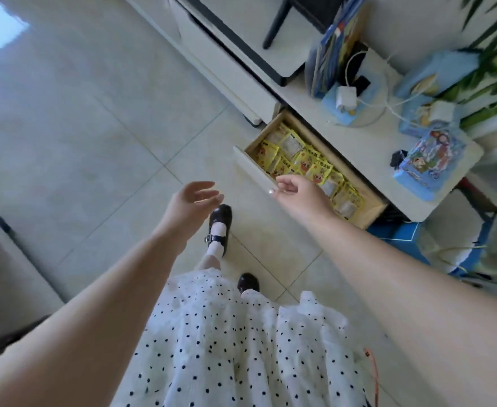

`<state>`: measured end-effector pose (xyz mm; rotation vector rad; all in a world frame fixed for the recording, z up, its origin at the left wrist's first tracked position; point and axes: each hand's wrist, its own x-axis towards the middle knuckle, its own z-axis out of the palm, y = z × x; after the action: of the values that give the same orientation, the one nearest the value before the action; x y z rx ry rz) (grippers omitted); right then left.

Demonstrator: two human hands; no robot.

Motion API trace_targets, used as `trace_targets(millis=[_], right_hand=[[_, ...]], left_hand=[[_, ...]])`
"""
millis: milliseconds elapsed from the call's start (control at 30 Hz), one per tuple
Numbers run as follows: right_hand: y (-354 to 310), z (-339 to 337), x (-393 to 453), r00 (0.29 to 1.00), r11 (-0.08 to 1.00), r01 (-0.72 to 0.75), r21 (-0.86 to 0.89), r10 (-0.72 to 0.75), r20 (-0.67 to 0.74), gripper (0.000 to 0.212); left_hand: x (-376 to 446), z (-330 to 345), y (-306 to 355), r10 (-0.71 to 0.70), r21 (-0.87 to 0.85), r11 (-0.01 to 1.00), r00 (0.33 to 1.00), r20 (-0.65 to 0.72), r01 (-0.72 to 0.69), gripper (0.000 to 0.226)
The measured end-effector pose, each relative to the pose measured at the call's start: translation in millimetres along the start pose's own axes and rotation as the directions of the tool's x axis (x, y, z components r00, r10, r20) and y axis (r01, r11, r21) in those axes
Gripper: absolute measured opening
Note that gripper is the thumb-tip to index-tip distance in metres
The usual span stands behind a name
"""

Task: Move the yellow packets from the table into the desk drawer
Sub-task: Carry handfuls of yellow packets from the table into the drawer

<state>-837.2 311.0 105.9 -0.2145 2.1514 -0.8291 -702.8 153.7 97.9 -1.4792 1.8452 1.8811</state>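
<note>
Head view showed the glossy yellow printed packets (309, 165) lying packed inside the open wooden desk drawer (372, 214) under the white surface (367, 148), while the right hand (297, 192), fingers loosely curled and holding nothing, hovered at the drawer's white front and the left hand (191, 201) hung relaxed, empty.

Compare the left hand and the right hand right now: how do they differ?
The left hand hangs over bare floor tile, apart from the desk; the right hand is at the front panel of the open drawer, beside the yellow packets. The left hand's fingers are spread and relaxed; the right hand's are loosely curled. Neither holds a packet.
</note>
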Motion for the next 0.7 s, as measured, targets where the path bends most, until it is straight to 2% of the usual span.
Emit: trace_targets(millis=[300,467,633,700], right_hand=[[-93,76,-94,0.95,0.963,0.24,-0.118,-0.209,0.23,0.036],[-138,169,-134,0.866,0.901,0.383,-0.206,-0.273,0.419,0.036],[-158,282,-193,0.761,0.828,0.499,-0.256,-0.277,0.587,0.031],[-159,332,-220,0.711,0.791,0.548,-0.273,-0.268,0.65,0.029]], left_hand=[[-122,-117,-52,-0.081,-0.262,0.965,0.96,-0.269,0.008,0.039],[-180,-191,-116,-0.19,-0.436,0.899,0.866,-0.462,-0.035,0.037],[-254,-252,-205,-0.305,-0.546,0.836,0.783,-0.541,-0.051,0.035],[-286,-277,-249,-0.36,-0.579,0.813,0.731,-0.579,-0.059,0.036]])
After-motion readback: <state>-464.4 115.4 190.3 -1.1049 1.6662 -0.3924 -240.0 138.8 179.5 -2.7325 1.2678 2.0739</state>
